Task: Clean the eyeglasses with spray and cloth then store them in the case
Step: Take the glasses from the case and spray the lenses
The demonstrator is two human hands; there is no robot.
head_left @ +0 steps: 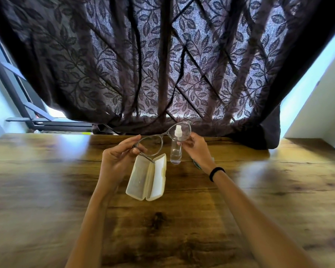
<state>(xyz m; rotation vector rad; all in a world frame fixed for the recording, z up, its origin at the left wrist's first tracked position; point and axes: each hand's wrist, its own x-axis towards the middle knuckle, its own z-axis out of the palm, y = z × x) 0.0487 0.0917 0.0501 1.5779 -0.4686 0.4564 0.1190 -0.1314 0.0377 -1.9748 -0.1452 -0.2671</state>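
— So where were the grey thin-rimmed oval eyeglasses (162,134) at that moment?

— Up in the air above the wooden surface (182,229), held between both hands and tilted, the right lens higher than the left. The left hand (117,157) pinched the rim of the left lens between thumb and fingers. The right hand (196,149) gripped the outer edge of the right lens with its fingertips.

— And the temples?

— One thin temple arm hung down from the left side, its tip over the cream hard-shell glasses case (147,179). The other ran off to the upper left, towards the curtain.

— Was the case shut?

— No, it lay open on the surface just below the glasses, both halves facing up, nothing that I could make out inside.

— The spray?

— A clear plastic spray bottle with a white nozzle (176,147) stood upright just right of the case. Its nozzle showed through the raised right lens.

— Any cloth?

— A bit of greenish cloth (196,163) peeked out under the right wrist; most of it was hidden, so I could not tell its shape.

— Anything else?

— A black band (216,173) sat on the right wrist. Behind the surface hung a dark sheer curtain with a leaf pattern (162,64), with light coming through it, and pale walls showed on either side.
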